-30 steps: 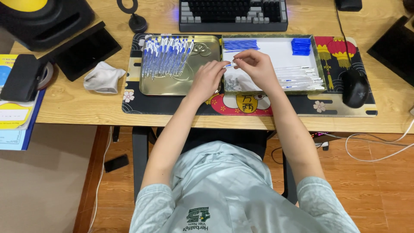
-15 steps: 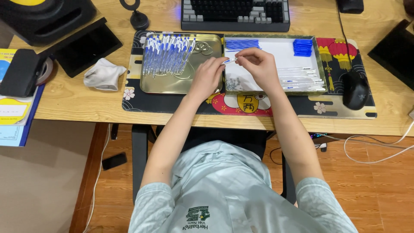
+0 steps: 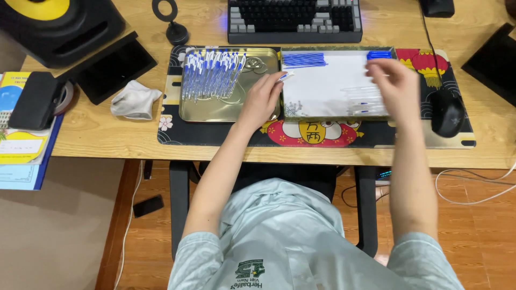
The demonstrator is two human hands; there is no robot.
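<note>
On the counter [image 3: 107, 139] I see my gold tray [image 3: 215, 110] of pens [image 3: 212, 75] beside the white tray [image 3: 328, 80]. My left hand [image 3: 263, 99] pinches a pen over their shared edge; a slip could drop it between them. My right hand [image 3: 395, 80] is blurred; I cannot tell its grip.

On the wooden desk [image 3: 97, 137] lies a printed desk mat [image 3: 215, 137]. Two trays stand side by side on the mat: the golden metal tray [image 3: 215, 110] on the left, with a heap of blue-and-white pens [image 3: 212, 72] in its far part, and the white-lined tray [image 3: 328, 80] on the right. Behind the trays is the dark keyboard [image 3: 294, 19]. The black computer mouse [image 3: 447, 111] lies right of the trays, the crumpled white cloth [image 3: 134, 100] left of the mat.
</note>
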